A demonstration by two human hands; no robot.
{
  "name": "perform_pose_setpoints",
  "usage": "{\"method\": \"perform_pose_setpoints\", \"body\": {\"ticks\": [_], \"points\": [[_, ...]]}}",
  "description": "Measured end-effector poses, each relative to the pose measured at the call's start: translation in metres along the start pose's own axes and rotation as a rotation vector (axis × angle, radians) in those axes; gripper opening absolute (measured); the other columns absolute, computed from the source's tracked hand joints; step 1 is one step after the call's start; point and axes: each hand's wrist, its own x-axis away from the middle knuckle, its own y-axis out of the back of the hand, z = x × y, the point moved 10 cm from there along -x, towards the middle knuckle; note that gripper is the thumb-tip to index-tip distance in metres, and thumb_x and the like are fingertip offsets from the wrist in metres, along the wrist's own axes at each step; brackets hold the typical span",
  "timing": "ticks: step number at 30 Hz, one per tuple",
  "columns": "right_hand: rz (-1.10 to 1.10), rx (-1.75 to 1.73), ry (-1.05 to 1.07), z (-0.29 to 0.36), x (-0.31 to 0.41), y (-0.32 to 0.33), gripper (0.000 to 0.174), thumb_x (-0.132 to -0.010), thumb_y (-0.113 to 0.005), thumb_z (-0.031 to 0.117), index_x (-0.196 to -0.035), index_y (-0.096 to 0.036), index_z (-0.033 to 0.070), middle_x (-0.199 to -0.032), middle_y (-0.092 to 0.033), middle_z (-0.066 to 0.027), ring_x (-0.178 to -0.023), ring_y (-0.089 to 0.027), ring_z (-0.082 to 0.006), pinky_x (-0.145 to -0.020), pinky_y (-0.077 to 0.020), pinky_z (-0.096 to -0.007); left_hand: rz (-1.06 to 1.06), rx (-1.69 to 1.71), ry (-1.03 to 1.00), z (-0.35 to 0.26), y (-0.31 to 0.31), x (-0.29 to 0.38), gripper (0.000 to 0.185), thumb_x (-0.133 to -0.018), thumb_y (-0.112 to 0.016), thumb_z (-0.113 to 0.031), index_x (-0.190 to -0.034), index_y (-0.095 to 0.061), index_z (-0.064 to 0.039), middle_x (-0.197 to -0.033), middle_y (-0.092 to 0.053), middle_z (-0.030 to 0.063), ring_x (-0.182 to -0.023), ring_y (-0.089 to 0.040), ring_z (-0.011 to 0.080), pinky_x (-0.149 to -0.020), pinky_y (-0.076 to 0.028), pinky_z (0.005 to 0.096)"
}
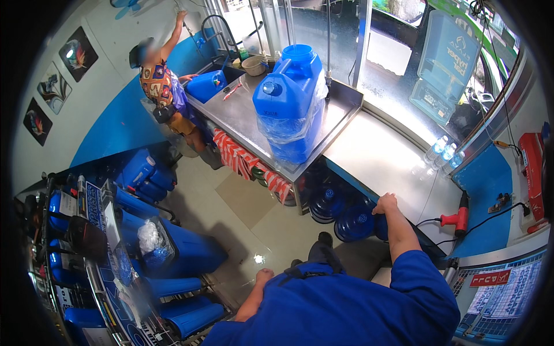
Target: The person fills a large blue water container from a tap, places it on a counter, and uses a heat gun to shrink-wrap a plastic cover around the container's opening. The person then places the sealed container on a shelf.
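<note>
My right hand [384,203] rests at the edge of a white tiled ledge [381,160], its fingers curled over the rim; whether they grip it cannot be told. Below that hand stand round blue water bottles [355,221]. Down by my side is my left hand [265,275], loosely curled, with no object visible in it. In front of me a large blue water container [270,108], partly wrapped in clear film, stands capped on a steel counter [233,114]. Right behind it is another blue container [298,54] with a wide round mouth, under a thin vertical pipe or stream.
A co-worker [158,82] stands at the sink, one hand by a blue jug [207,85], one arm raised. A red heat gun [456,220] and small water bottles [446,151] are on the ledge. A blue bin [190,246] and racks of containers stand at left.
</note>
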Motion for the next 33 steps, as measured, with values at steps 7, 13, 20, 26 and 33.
{"method": "perform_pose_setpoints", "body": {"ticks": [7, 13, 20, 26, 33], "points": [[-0.010, -0.005, 0.010, 0.001, -0.006, -0.003, 0.100, -0.075, -0.090, 0.069, -0.149, -0.069, 0.006, -0.168, -0.046, -0.0284, -0.159, -0.037, -0.0517, -0.128, -0.0409, -0.0513, 0.001, 0.007, -0.018, -0.001, 0.000, 0.000, 0.023, -0.088, -0.075, -0.025, -0.102, -0.085, -0.009, -0.097, -0.084, 0.0108, -0.090, -0.081, 0.0211, -0.087, -0.063, 0.0370], [-0.017, -0.007, 0.010, 0.001, -0.007, -0.004, 0.098, -0.075, -0.090, 0.069, -0.148, -0.070, 0.007, -0.169, -0.045, -0.0281, -0.160, -0.036, -0.0518, -0.128, -0.0409, -0.0510, 0.001, 0.016, -0.019, -0.001, -0.001, -0.001, 0.023, -0.087, -0.075, -0.024, -0.102, -0.085, -0.009, -0.096, -0.085, 0.0109, -0.091, -0.081, 0.0218, -0.087, -0.063, 0.0377], [-0.007, -0.008, 0.010, 0.001, -0.007, -0.005, 0.099, -0.076, -0.088, 0.070, -0.150, -0.068, 0.007, -0.169, -0.044, -0.0283, -0.160, -0.036, -0.0516, -0.129, -0.0390, -0.0509, 0.021, 0.009, 0.061, 0.008, -0.003, -0.001, 0.025, -0.087, -0.076, -0.024, -0.103, -0.085, -0.007, -0.098, -0.085, 0.0117, -0.092, -0.081, 0.0219, -0.088, -0.063, 0.0375], [-0.005, 0.010, 0.025, 0.002, -0.008, -0.004, 0.098, -0.077, -0.088, 0.070, -0.149, -0.069, 0.007, -0.167, -0.047, -0.0281, -0.158, -0.038, -0.0512, -0.130, -0.0379, -0.0511, 0.011, -0.054, 0.055, 0.006, -0.001, 0.000, 0.024, -0.088, -0.076, -0.024, -0.102, -0.085, -0.008, -0.098, -0.085, 0.0121, -0.092, -0.081, 0.0225, -0.088, -0.063, 0.0378], [-0.018, 0.002, -0.005, -0.001, -0.006, -0.003, 0.096, -0.076, -0.089, 0.069, -0.147, -0.071, 0.007, -0.163, -0.052, -0.0264, -0.157, -0.040, -0.0497, -0.129, -0.0392, -0.0515, -0.006, -0.011, -0.002, -0.001, 0.000, 0.003, 0.022, -0.088, -0.075, -0.024, -0.101, -0.086, -0.009, -0.098, -0.085, 0.0116, -0.092, -0.081, 0.0226, -0.088, -0.063, 0.0380]]}}
